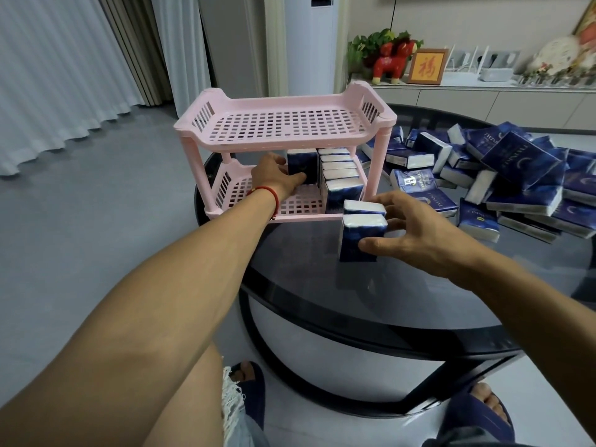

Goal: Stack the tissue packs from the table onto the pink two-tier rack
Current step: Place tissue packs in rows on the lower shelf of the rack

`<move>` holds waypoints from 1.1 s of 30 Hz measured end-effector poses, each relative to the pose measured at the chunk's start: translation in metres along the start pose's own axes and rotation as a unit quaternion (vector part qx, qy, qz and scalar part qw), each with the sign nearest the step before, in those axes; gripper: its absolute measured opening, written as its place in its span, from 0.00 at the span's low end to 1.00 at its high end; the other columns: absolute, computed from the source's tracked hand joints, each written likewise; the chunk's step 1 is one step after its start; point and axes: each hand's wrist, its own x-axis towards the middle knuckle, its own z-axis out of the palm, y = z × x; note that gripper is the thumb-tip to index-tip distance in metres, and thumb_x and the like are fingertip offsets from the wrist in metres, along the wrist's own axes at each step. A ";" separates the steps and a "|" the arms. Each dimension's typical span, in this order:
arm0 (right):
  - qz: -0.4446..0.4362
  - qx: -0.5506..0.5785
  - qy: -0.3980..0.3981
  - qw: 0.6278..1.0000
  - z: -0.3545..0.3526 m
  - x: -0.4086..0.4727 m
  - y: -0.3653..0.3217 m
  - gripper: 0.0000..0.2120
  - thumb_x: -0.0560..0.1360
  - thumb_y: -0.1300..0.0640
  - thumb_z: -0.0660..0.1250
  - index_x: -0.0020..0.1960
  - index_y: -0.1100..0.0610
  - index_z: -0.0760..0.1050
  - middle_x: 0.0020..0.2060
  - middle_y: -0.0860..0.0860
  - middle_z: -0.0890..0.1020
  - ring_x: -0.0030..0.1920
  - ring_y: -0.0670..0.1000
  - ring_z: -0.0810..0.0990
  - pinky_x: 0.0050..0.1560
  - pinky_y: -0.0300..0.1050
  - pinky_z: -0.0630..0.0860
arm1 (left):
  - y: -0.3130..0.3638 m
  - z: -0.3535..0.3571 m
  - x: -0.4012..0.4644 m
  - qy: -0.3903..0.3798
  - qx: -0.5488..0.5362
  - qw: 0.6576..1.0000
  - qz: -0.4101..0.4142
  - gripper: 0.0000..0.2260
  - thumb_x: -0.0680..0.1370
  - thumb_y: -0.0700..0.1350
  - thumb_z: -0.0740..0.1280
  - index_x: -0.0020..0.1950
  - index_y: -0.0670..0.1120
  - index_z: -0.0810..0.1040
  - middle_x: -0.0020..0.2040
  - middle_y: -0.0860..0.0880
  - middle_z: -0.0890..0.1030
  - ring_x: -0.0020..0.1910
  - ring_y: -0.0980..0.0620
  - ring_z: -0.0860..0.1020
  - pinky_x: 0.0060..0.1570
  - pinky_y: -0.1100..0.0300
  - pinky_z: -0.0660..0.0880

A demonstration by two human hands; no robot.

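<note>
The pink two-tier rack (283, 124) stands at the far left of the dark round table (371, 301). Its top tier holds nothing. On the lower tier a row of blue tissue packs (342, 175) stands upright at the right side. My left hand (274, 175) reaches into the lower tier and grips one blue pack (303, 166) standing there. My right hand (416, 230) holds two blue packs (361, 233) pressed together, upright on the table just in front of the rack's right corner.
A big heap of several blue tissue packs (503, 185) covers the table's right side. Behind it runs a low white cabinet (483, 98) with a red horse figure and a framed picture. Grey floor lies to the left. My slippered feet show under the table's edge.
</note>
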 end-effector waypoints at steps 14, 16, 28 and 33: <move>-0.044 -0.023 0.017 0.999 0.001 0.004 -0.012 0.25 0.72 0.53 0.78 0.65 0.51 0.74 0.54 0.47 0.82 0.52 0.46 0.83 0.54 0.47 0.82 | 0.025 -0.039 -0.106 -0.045 0.042 0.998 0.033 0.23 0.72 0.33 0.74 0.64 0.49 0.76 0.57 0.50 0.80 0.56 0.50 0.80 0.54 0.54 0.82; -0.057 -0.026 0.015 0.998 0.006 0.004 -0.016 0.24 0.71 0.53 0.79 0.64 0.52 0.75 0.53 0.46 0.83 0.51 0.45 0.83 0.54 0.48 0.83 | 0.032 -0.042 -0.126 -0.099 0.002 0.993 0.060 0.23 0.71 0.32 0.72 0.63 0.49 0.78 0.56 0.51 0.81 0.54 0.52 0.81 0.54 0.57 0.81; -0.057 -0.092 0.186 0.977 0.006 0.014 -0.027 0.12 0.77 0.45 0.69 0.55 0.51 0.79 0.43 0.44 0.84 0.43 0.45 0.84 0.49 0.53 0.84 | 0.024 -0.060 -0.120 -0.152 -0.103 0.981 0.065 0.24 0.69 0.33 0.79 0.63 0.44 0.78 0.56 0.48 0.85 0.56 0.52 0.84 0.58 0.56 0.81; 0.015 -0.098 0.237 0.966 -0.003 0.028 -0.012 0.21 0.79 0.46 0.68 0.69 0.54 0.72 0.55 0.50 0.82 0.53 0.52 0.82 0.56 0.59 0.81 | 0.020 -0.048 -0.093 -0.053 -0.173 0.983 -0.011 0.18 0.70 0.34 0.79 0.55 0.46 0.79 0.54 0.46 0.85 0.55 0.46 0.84 0.56 0.50 0.82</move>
